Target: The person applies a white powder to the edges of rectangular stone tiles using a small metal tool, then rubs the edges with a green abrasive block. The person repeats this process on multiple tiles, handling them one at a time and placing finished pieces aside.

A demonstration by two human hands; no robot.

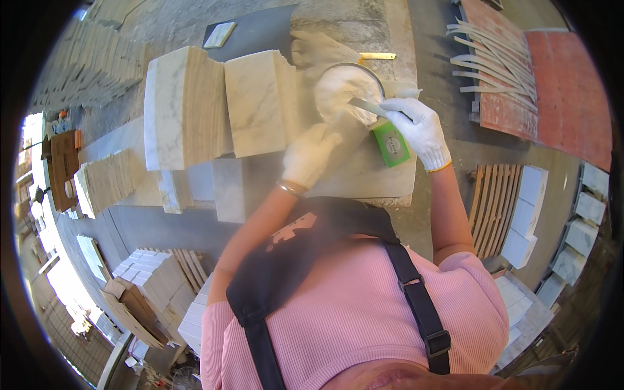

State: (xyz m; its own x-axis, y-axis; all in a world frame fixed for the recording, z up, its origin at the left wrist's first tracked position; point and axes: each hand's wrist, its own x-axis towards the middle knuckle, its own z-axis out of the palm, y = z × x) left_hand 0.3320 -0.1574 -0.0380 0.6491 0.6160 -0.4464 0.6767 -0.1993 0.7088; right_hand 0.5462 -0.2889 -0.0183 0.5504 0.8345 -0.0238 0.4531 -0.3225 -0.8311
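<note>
My right hand [421, 127], in a white glove with a yellow cuff edge, grips a flat-bladed scraper [367, 107]. Its blade reaches over a round tub [382, 81] with white paste [344, 91] in it. To the left, my left hand [312, 153], gloved in white with a bracelet at the wrist, has its fingers bent around something greyish and flat, blurred too much to name. Just under the scraper a green box [391, 144] sits on the pale worktop. Beside my left hand stand upright stacks of veined marble tiles [257, 104].
A yellow-handled tool [378, 56] lies behind the tub, near a beige crumpled cloth [318, 49]. At left are more tile stacks [104, 179]. Pale strips [494, 62] lie on a red board [569, 91] at far right. A wooden pallet [495, 208] stands right of my arm.
</note>
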